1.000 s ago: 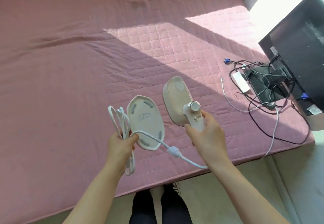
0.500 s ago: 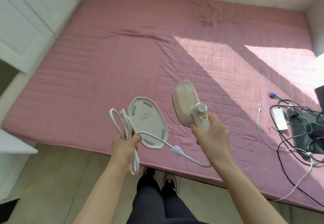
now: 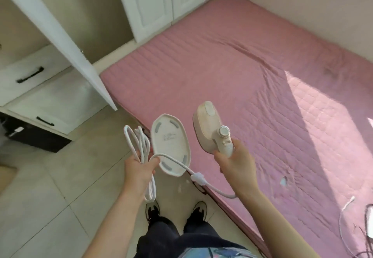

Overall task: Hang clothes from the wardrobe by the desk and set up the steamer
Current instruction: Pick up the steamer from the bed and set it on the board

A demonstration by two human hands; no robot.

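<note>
A cream handheld steamer (image 3: pixel 210 126) with a round dial is held upright by its handle in my right hand (image 3: pixel 235 160). My left hand (image 3: pixel 139 167) grips the steamer's oval base plate (image 3: pixel 170 144), underside facing me, together with the looped white power cord (image 3: pixel 141 148). The cord runs from my left hand across to the steamer's handle, passing under my right wrist. Both hands are in front of me, above the edge of the pink mattress (image 3: pixel 252 80) and the tiled floor (image 3: pixel 50 197).
An open white wardrobe door (image 3: pixel 56 35) juts out at the upper left, with white drawers with black handles (image 3: pixel 30 75) behind it. More white cabinet doors (image 3: pixel 161 1) stand at the top. Loose cables (image 3: pixel 353 217) lie at the far right on the mattress. My feet stand by the mattress edge.
The view has swung left: the monitor and most of the cables have left the frame, and the wardrobe and drawers have come in. Both hands keep the same hold.
</note>
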